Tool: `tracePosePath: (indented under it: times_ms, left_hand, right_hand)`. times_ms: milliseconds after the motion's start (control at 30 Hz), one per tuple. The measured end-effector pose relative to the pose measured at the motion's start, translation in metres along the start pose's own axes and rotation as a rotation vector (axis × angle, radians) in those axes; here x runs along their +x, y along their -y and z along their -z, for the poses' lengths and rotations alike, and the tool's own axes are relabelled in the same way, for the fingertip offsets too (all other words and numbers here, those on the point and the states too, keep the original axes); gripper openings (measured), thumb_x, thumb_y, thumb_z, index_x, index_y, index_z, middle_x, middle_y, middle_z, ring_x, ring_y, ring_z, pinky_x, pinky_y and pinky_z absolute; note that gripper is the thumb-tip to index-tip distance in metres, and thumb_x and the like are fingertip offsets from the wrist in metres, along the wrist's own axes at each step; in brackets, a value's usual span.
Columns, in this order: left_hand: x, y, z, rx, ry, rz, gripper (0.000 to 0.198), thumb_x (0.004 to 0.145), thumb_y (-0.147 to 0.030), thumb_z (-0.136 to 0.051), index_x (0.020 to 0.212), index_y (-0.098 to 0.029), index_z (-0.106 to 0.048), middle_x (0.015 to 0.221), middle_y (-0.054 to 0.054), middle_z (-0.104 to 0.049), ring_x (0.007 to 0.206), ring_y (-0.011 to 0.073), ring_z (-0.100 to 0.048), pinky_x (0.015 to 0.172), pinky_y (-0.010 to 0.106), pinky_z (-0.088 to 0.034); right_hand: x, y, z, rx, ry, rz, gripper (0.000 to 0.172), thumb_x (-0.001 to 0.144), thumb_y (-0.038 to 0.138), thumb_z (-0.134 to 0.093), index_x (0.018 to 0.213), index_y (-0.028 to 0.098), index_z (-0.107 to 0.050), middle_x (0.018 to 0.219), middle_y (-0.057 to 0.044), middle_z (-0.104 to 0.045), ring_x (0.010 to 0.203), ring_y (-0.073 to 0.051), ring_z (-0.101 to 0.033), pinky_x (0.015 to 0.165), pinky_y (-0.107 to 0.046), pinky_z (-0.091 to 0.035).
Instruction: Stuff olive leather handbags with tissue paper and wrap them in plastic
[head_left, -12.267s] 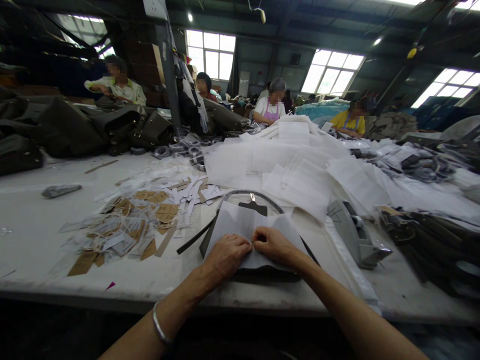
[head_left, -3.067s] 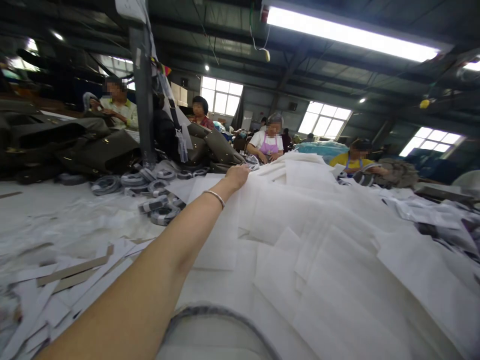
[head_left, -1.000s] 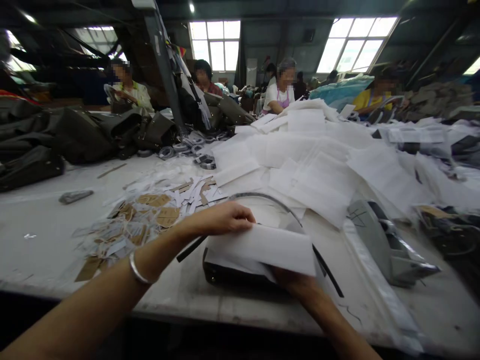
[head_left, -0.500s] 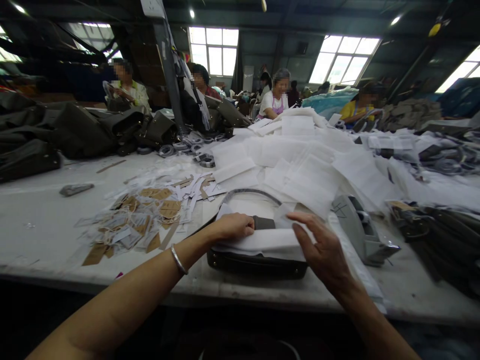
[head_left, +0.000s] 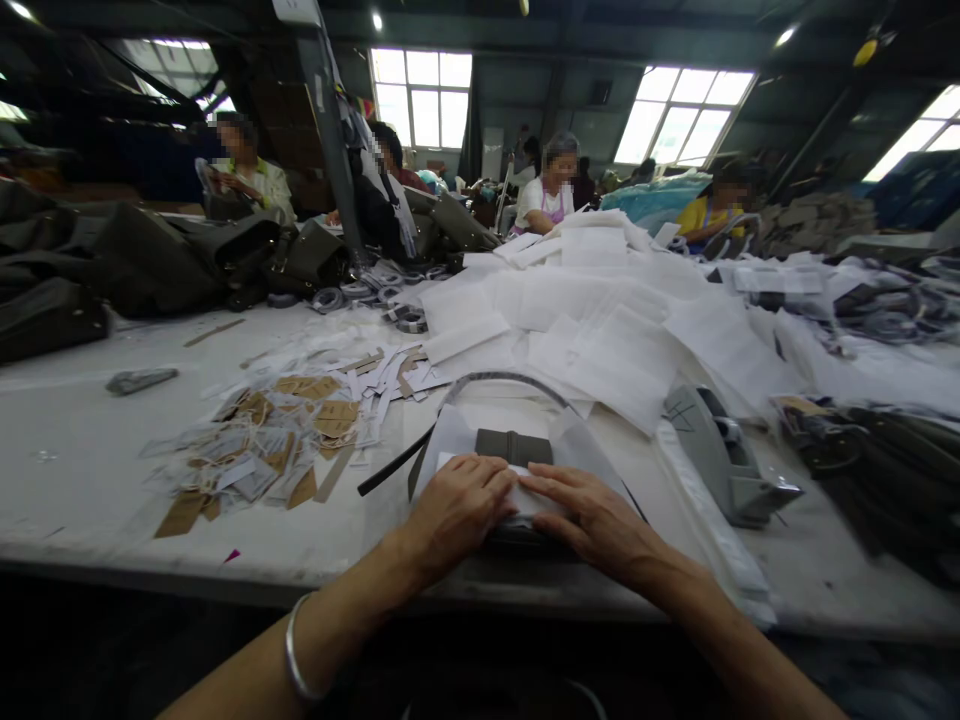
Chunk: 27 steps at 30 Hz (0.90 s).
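A small dark olive handbag (head_left: 514, 447) lies on the table in front of me, its strap (head_left: 517, 378) arching away behind it. White translucent sheet material (head_left: 454, 428) covers its sides, leaving part of the dark middle bare. My left hand (head_left: 461, 500) is closed over the near edge of a white sheet (head_left: 525, 497). Opposite it, my right hand (head_left: 592, 515) grips the same sheet, fingers on top and thumb on the near side. The fingertips of both hands almost meet. Much of the bag's front is hidden behind the hands.
Left of the bag lies a heap of brown tags (head_left: 335, 420) in clear wrapping. A tall pile of white sheets (head_left: 570, 300) rises behind it. To the right stands a grey tape dispenser (head_left: 720, 460). Dark bags (head_left: 180, 255) and co-workers (head_left: 551, 195) are farther back.
Both hands have come together at the middle of the bag's near side. The right hand moved left onto the white sheet, and more of the bag's dark middle shows.
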<state>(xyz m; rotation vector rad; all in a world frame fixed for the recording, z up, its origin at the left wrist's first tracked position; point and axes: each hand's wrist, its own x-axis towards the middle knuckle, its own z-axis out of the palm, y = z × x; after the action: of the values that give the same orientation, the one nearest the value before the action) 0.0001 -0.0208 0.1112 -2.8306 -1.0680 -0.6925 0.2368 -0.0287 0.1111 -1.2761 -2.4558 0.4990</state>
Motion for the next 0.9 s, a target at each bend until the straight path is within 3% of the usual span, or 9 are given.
tracePosePath:
  times_ms: [133, 233, 367, 567, 700, 900]
  left_hand:
    - [-0.013, -0.001, -0.006, 0.006, -0.113, -0.084, 0.016, 0.098, -0.032, -0.054, 0.106, -0.02, -0.06, 0.106, 0.003, -0.069, 0.106, 0.0196, -0.062, 0.107, 0.042, -0.038]
    - [-0.015, -0.005, -0.008, 0.04, -0.146, -0.033, 0.021, 0.096, -0.035, -0.057, 0.11, -0.021, -0.062, 0.111, 0.004, -0.069, 0.113, 0.0227, -0.06, 0.111, 0.046, -0.034]
    - [-0.016, -0.008, -0.009, 0.105, -0.181, 0.015, 0.03, 0.092, -0.042, -0.061, 0.114, -0.021, -0.062, 0.118, 0.005, -0.067, 0.124, 0.0284, -0.054, 0.115, 0.052, -0.028]
    - [-0.016, -0.015, -0.007, 0.136, -0.086, 0.007, 0.03, 0.094, -0.037, -0.06, 0.119, -0.021, -0.06, 0.122, 0.006, -0.066, 0.123, 0.0274, -0.056, 0.113, 0.052, -0.032]
    - [-0.016, -0.02, -0.01, 0.148, -0.067, -0.021, 0.026, 0.098, -0.032, -0.051, 0.121, -0.019, -0.059, 0.122, 0.008, -0.066, 0.115, 0.0253, -0.06, 0.101, 0.044, -0.045]
    - [-0.015, -0.019, -0.012, 0.137, 0.087, -0.007, 0.023, 0.095, -0.025, -0.056, 0.117, -0.019, -0.059, 0.113, 0.008, -0.068, 0.1, 0.0246, -0.064, 0.087, 0.039, -0.05]
  right_hand:
    - [-0.005, 0.001, -0.008, -0.051, -0.062, 0.057, 0.043, 0.09, 0.029, -0.064, 0.133, 0.025, -0.06, 0.136, -0.011, -0.06, 0.122, -0.027, -0.058, 0.104, -0.047, -0.047]
    - [-0.009, 0.0, -0.009, -0.064, -0.101, 0.078, 0.044, 0.09, 0.029, -0.064, 0.134, 0.026, -0.058, 0.134, -0.01, -0.061, 0.12, -0.028, -0.058, 0.101, -0.047, -0.048]
    - [-0.007, -0.003, -0.001, -0.022, -0.036, 0.082, 0.045, 0.088, 0.033, -0.068, 0.132, 0.024, -0.06, 0.131, -0.011, -0.062, 0.118, -0.027, -0.059, 0.101, -0.046, -0.048]
    - [-0.002, -0.012, 0.018, 0.066, 0.028, 0.088, 0.043, 0.085, 0.036, -0.071, 0.126, 0.024, -0.064, 0.126, -0.01, -0.065, 0.115, -0.025, -0.06, 0.101, -0.041, -0.048]
    - [-0.003, -0.014, 0.028, 0.074, 0.107, 0.062, 0.048, 0.08, 0.038, -0.076, 0.125, 0.026, -0.066, 0.128, -0.009, -0.064, 0.118, -0.026, -0.059, 0.104, -0.044, -0.046]
    - [-0.009, 0.009, 0.017, -0.131, 0.081, 0.052, 0.04, 0.092, 0.02, -0.056, 0.132, 0.026, -0.06, 0.141, -0.007, -0.056, 0.132, -0.028, -0.049, 0.115, -0.054, -0.03]
